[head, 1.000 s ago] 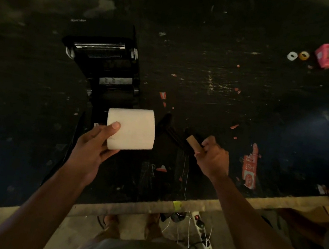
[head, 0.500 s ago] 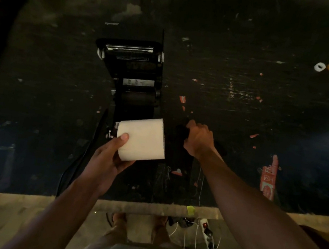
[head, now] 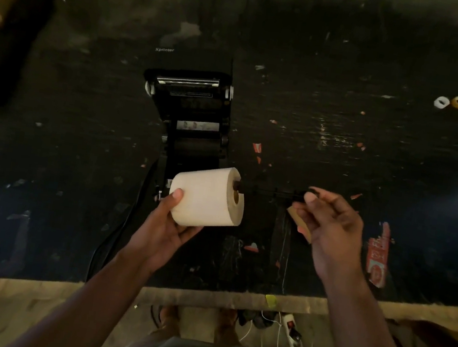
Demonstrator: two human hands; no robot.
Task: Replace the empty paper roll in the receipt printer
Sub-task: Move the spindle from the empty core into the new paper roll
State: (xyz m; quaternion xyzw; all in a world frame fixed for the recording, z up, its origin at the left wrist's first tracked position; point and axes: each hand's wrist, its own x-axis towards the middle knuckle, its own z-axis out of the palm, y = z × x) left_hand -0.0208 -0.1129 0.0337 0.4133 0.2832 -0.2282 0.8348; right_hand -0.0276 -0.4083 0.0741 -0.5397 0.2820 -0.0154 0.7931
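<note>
the left hand [head: 166,223] wraps its fingers around the white paper roll [head: 207,198], just in front of the open black printer [head: 191,117]. the right hand [head: 329,227] pinches a thin black rod [head: 272,192] whose tip sits at the roll's hole, with a brown cardboard tube [head: 299,224] tucked in its fingers. behind the printer it says "xprinter".

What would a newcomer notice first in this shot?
The white paper roll, bright against the dark table, held in the left hand just in front of the opened printer. Next, the right hand aiming a black spindle at the roll's core.
</note>
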